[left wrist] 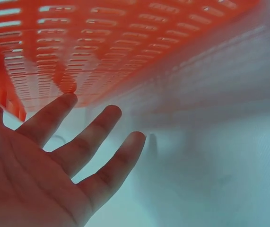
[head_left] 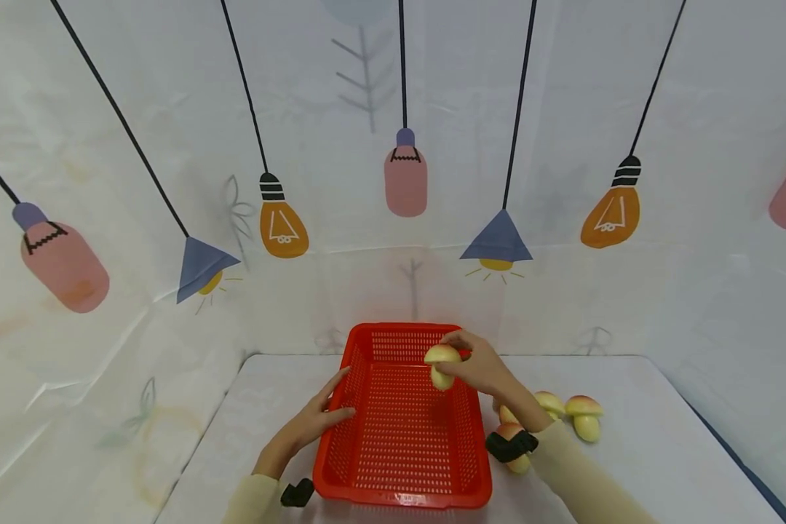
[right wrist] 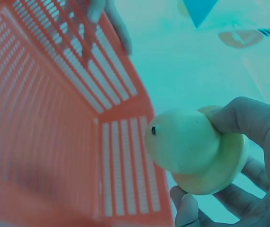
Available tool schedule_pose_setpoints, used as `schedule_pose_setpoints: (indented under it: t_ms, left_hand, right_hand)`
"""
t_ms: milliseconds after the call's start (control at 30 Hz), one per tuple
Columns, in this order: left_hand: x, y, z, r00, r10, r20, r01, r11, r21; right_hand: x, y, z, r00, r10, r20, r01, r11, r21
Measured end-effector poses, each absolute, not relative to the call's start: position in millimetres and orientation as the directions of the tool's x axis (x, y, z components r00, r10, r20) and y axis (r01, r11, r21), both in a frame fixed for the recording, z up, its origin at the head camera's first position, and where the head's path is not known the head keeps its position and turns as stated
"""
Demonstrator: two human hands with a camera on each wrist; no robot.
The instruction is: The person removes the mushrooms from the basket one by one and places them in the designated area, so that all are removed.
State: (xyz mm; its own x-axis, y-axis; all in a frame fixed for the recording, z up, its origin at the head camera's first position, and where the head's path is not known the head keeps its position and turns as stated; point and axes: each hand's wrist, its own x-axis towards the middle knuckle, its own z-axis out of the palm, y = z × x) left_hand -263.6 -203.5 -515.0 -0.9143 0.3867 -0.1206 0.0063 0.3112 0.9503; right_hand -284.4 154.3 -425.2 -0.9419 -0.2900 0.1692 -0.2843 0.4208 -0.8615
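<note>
A toy mushroom [head_left: 442, 354] with a red-yellow cap and pale yellow stem is held above the right part of a red plastic basket [head_left: 402, 502]. My right hand [head_left: 478, 364] pinches it by the cap between thumb and fingers. In the right wrist view the mushroom [right wrist: 187, 142] shows its rounded stem end, with a small dark spot. My left hand [head_left: 311, 422] rests at the basket's left rim. The left wrist view shows the fingers of the left hand [left wrist: 45, 156] spread and nearly straight beside the slotted wall. The basket's visible floor holds nothing.
Several more toy mushrooms [head_left: 586, 418] lie on the white table [head_left: 655, 473] right of the basket, some partly hidden by my right forearm. Behind the table hangs a pale cloth [head_left: 340, 291] printed with lamps and bulbs.
</note>
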Motion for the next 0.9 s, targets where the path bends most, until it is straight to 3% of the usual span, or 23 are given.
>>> schedule_pose_setpoints:
  t_ms: [267, 900]
  left_hand:
    - [-265.1, -208.9, -508.4, -0.907, 0.398, -0.135, 0.024, 0.369, 0.929]
    - [-262.9, -202.2, -509.3, -0.916, 0.380, -0.131, 0.005, 0.337, 0.941]
  right_hand:
    - [-278.9, 197.1, -422.0, -0.960, -0.225, 0.168, -0.254, 0.442, -0.860]
    - [-259.5, 232.5, -431.6, -0.940, -0.251, 0.230, -0.323, 0.443, -0.836]
